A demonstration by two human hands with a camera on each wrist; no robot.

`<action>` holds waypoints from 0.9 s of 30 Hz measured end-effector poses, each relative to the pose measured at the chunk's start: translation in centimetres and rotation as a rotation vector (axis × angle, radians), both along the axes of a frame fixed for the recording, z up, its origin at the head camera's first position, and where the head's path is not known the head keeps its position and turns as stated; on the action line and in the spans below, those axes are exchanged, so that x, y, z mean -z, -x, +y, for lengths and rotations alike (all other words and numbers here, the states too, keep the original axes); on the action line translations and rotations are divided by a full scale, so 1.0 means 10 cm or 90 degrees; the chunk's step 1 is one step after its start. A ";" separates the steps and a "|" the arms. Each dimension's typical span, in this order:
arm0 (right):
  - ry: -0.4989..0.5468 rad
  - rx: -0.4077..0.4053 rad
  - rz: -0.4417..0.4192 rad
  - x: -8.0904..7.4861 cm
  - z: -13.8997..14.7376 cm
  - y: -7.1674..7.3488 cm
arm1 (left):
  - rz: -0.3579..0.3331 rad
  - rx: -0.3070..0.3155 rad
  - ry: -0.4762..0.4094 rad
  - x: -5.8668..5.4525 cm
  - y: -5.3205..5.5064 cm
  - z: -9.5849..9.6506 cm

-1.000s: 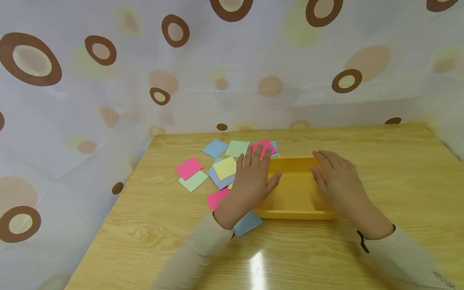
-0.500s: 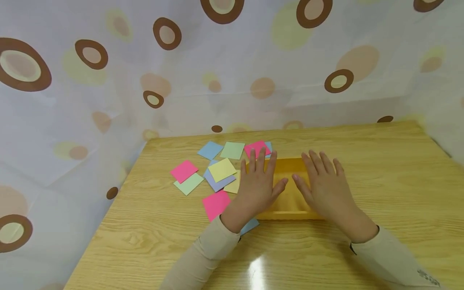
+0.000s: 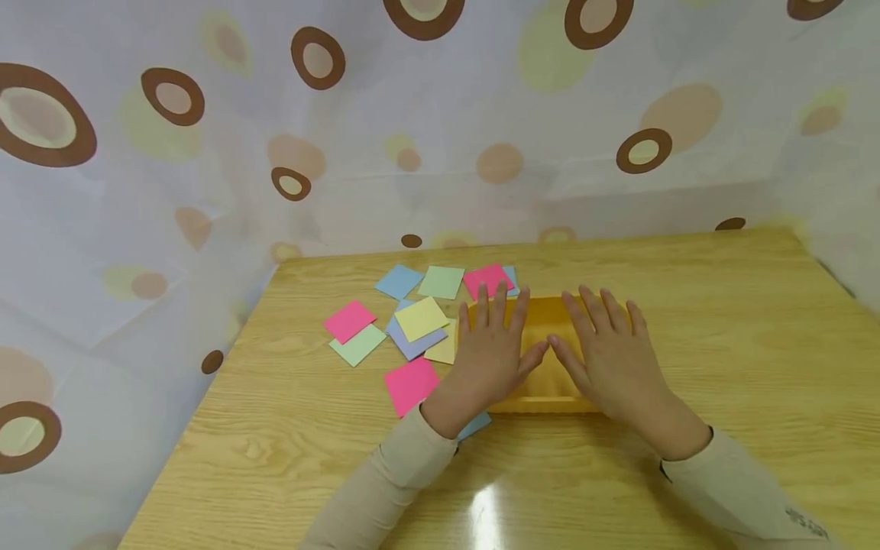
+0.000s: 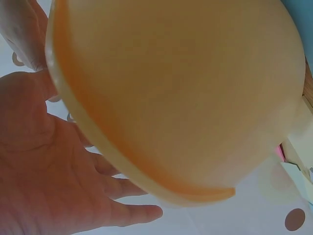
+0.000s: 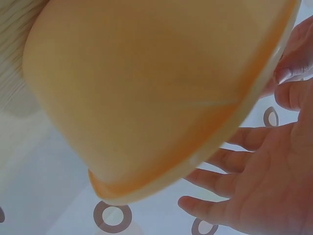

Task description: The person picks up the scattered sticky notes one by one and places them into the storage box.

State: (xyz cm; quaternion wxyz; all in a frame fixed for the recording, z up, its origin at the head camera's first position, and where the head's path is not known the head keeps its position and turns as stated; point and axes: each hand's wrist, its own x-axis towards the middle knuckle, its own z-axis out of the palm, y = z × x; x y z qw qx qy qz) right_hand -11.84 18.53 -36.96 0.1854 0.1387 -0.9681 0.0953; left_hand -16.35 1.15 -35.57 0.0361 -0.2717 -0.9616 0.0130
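A yellow-orange plastic bin [image 3: 546, 405] stands on the wooden table, seen from outside in both wrist views. My left hand [image 3: 490, 355] is spread, palm down, over the bin's left side. Opposite it, my right hand [image 3: 615, 359] spreads its fingers over the right side. The two thumb tips nearly meet above the middle of the bin. Neither hand holds anything. In the left wrist view the palm and straight fingers [image 4: 129, 213] show beyond the rim; whether they touch it I cannot tell. Much of the bin's inside is hidden by the hands.
Square paper notes lie scattered left of and behind the bin: pink [image 3: 412, 386], yellow [image 3: 422, 319], green [image 3: 441, 283], blue [image 3: 399, 282] and purple [image 3: 415, 344], some overlapping. A dotted cloth [image 3: 440, 198] hangs behind the table [image 3: 275, 458].
The right hand has moved left from the bin's right side to over it, its fingers spreading. The left hand has shifted slightly right. The view has turned a little; the notes look unmoved.
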 end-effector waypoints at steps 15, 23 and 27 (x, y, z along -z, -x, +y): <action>0.060 -0.008 -0.011 -0.08 -0.01 0.02 | 0.032 0.025 -0.049 -0.09 0.00 -0.07; 0.233 -0.021 -0.050 -0.22 0.12 0.00 | 0.072 0.071 -0.238 -0.20 0.13 -0.26; 0.289 -0.014 -0.077 -0.28 0.25 0.03 | 0.069 0.081 -0.332 -0.26 0.23 -0.38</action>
